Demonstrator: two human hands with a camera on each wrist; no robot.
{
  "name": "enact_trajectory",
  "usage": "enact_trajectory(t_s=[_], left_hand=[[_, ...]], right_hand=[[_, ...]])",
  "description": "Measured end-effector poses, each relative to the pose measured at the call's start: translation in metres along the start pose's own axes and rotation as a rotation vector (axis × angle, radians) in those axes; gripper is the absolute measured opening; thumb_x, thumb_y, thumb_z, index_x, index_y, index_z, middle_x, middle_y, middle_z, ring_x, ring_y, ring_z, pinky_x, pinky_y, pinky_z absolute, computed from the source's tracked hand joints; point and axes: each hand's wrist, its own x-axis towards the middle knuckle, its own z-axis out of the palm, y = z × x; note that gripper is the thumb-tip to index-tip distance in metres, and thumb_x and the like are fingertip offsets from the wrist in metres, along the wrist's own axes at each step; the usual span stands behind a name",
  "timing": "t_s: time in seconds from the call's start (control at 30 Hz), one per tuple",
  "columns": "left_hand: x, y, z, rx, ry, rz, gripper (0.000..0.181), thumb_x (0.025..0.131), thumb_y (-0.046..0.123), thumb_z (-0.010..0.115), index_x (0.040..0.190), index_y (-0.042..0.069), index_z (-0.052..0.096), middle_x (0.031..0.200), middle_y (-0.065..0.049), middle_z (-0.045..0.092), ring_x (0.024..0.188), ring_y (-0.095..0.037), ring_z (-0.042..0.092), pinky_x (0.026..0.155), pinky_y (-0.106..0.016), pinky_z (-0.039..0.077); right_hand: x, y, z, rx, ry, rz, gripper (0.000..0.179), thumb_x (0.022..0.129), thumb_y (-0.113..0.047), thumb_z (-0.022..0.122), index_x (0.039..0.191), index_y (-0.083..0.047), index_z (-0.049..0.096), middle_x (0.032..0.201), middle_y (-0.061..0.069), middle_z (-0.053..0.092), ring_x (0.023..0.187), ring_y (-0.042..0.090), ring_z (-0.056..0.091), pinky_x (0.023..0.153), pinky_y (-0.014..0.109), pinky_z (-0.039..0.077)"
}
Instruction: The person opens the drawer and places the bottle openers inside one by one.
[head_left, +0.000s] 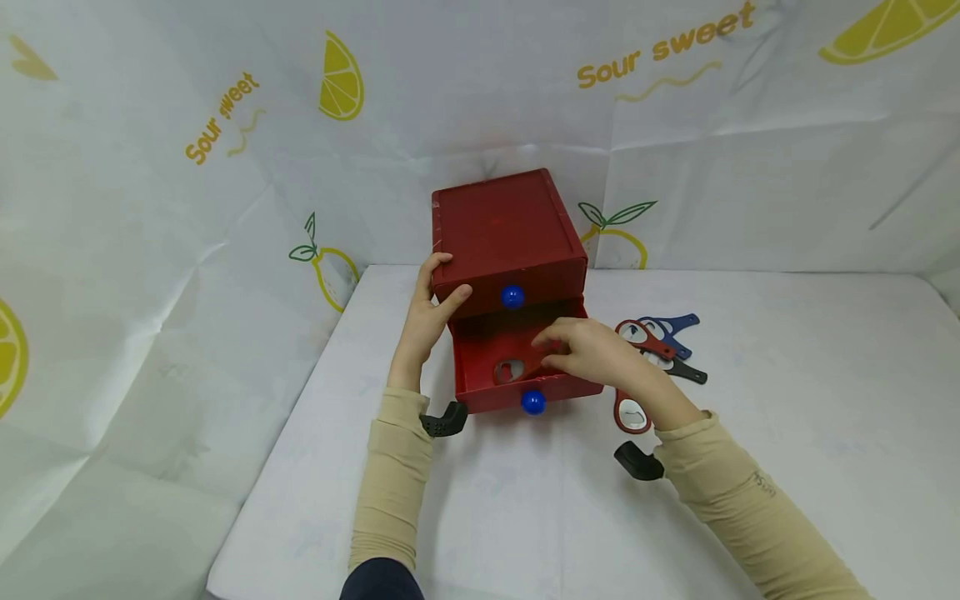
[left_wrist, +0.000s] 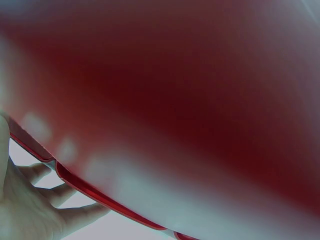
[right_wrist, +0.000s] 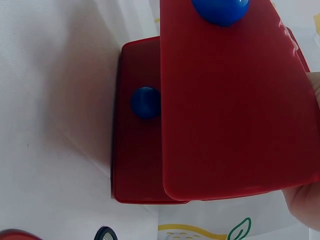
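Note:
In the head view, a red two-drawer box (head_left: pixel 502 221) stands with its lower drawer (head_left: pixel 480 392) pulled out. My left hand (head_left: pixel 427 321) grips the box's left side near the front, thumb on the front edge. The left wrist view shows that hand (left_wrist: pixel 35 210) beside the blurred red box wall (left_wrist: pixel 165 90). My right hand (head_left: pixel 588 350) reaches into the lower drawer and pinches the handle of a red magnifying glass (head_left: pixel 497 372), whose round head lies toward the left. In the right wrist view, the drawer front (right_wrist: pixel 235 115) hides most of the right hand (right_wrist: pixel 305 205).
Right of the box lies a loose pile of magnifying glasses: red (head_left: pixel 663 346), blue (head_left: pixel 682 322) and black (head_left: pixel 693 373). Another red magnifying glass (head_left: pixel 632 414) lies nearer the front. Blue knobs (head_left: pixel 513 297) stick out from both drawers. A lemon-print cloth (head_left: pixel 480 92) hangs behind the white table (head_left: pixel 810 400).

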Motion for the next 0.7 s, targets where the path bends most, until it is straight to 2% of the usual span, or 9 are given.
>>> enact_trajectory(t_s=[0.2,0.43,0.7], left_hand=[[-0.001,0.005,0.000,-0.011,-0.002,-0.024,0.050,0.089,0.022,0.062,0.132,0.029,0.036,0.144,-0.007,0.036,0.131,-0.025,0.032,0.101,-0.048,0.038],[-0.010,0.027,0.004,0.002,-0.011,-0.050,0.050,0.091,0.016,0.059,0.134,0.021,0.033,0.145,-0.009,0.036,0.131,-0.026,0.031,0.102,-0.047,0.037],[-0.010,0.027,0.003,-0.006,-0.007,-0.043,0.050,0.091,0.015,0.059,0.134,0.021,0.033,0.144,-0.009,0.036,0.131,-0.026,0.032,0.102,-0.046,0.038]], right_hand=[[0.000,0.000,0.001,0.005,0.003,0.004,0.026,0.084,-0.019,0.068,0.110,-0.012,0.068,0.106,0.007,0.066,0.100,0.024,0.061,0.085,0.044,0.052],[-0.004,0.003,0.003,0.063,0.074,-0.043,0.021,0.087,-0.021,0.066,0.106,-0.013,0.069,0.101,0.004,0.068,0.094,0.019,0.061,0.082,0.040,0.053],[-0.015,0.005,0.001,0.120,0.179,-0.125,0.017,0.086,-0.019,0.067,0.101,-0.014,0.070,0.098,-0.003,0.069,0.091,0.013,0.061,0.077,0.031,0.052]])
